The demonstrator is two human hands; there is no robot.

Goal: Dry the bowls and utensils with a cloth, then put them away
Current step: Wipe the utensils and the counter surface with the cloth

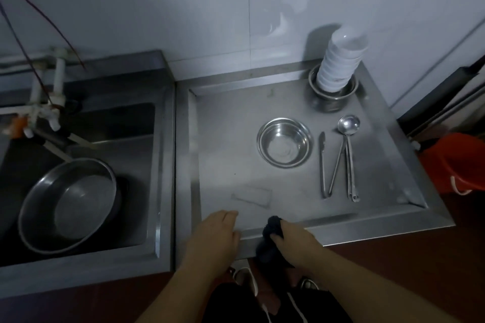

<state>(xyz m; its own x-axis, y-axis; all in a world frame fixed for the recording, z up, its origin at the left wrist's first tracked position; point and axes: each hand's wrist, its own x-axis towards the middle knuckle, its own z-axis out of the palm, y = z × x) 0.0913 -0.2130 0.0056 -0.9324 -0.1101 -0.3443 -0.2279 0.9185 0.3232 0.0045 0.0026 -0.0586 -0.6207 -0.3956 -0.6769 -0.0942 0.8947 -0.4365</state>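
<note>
A small steel bowl (285, 142) stands upright in the middle of the steel draining table (225, 139). To its right lie metal tongs (326, 165) and a ladle (348, 126) with its long handle pointing toward me. At the back right, a stack of white bowls (339, 63) sits upside down in a steel pot (332, 98). My right hand (294, 240) grips a dark cloth (273, 231) at the table's front rim. My left hand (217, 228) rests with relaxed fingers on the front rim, holding nothing.
A deep sink (78, 165) on the left holds a large steel basin (68, 202) under white taps (49, 102). An orange bucket (456, 162) stands on the floor at the right. A tiled wall closes the back.
</note>
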